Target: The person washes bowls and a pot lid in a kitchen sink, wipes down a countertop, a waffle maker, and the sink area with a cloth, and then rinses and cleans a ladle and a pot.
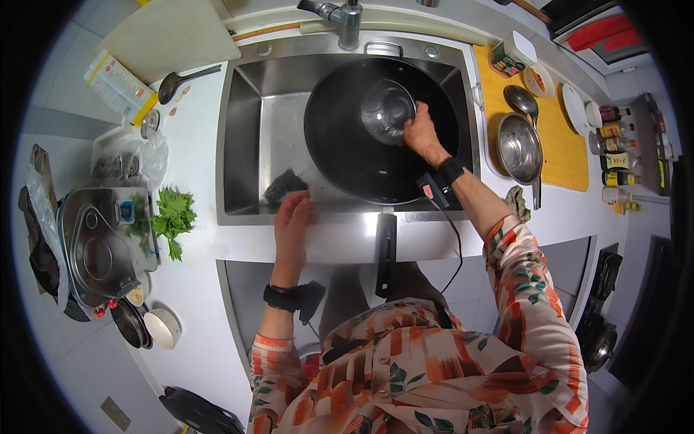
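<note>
A large black wok (347, 130) rests in the right part of the stainless steel sink (244, 219), its black handle (386, 255) sticking out over the front edge. Inside the wok, my right hand (424, 133) grips the rim of a clear, round bowl (386, 111), which looks wet. My left hand (294, 214) is raised by the sink's front edge, holding nothing that I can see; its fingers are partly bent. Just beyond its fingertips, a dark mesh scouring pad (286, 185) lies on the sink floor. The faucet (351, 24) stands behind the wok.
Right of the sink, a yellow board (564, 157) bears a metal bowl (519, 149), a ladle (521, 97) and a plastic tub (512, 54). Leafy greens (173, 217), a black ladle (171, 87) and a white bowl (162, 328) lie on the left counter. A cable hangs below my right wrist.
</note>
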{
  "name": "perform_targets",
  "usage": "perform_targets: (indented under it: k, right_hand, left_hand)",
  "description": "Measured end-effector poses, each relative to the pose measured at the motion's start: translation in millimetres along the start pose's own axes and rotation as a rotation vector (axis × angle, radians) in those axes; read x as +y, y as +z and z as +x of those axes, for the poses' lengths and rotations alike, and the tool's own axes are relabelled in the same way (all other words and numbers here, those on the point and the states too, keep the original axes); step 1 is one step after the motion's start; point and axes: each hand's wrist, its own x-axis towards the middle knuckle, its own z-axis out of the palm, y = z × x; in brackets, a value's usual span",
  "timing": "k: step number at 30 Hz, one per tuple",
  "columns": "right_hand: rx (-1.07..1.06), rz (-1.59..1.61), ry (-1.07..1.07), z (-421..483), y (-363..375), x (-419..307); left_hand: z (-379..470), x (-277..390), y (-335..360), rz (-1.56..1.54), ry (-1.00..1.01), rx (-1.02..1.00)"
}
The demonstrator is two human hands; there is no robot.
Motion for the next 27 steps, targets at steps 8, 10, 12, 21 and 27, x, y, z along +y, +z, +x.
perform_targets:
  k: [8,10,12,21,27]
  right_hand:
    - [-0.501,1.248,0.831,-9.8,-23.7,-14.0]
    - [-0.529,1.435,0.942,-32.4,-33.0,-20.0]
    - [-0.561,1.459,0.900,-50.1,-42.2,-19.5]
    - [-0.484,1.345,0.836,-47.4,-80.9,-20.2]
    - [-0.298,0.516,0.486,-47.4,-85.4,-21.0]
  left_hand:
    - [32.9,33.8,18.3,0.034,0.029,-0.047]
    - [24.2,34.6,9.1,0.029,0.061,-0.042]
    - [17.6,38.6,0.9,0.002,0.089,-0.016]
    - [49.0,84.5,17.9,0.072,0.177,-0.075]
    - [78.8,138.8,34.6,0.173,0.263,-0.020]
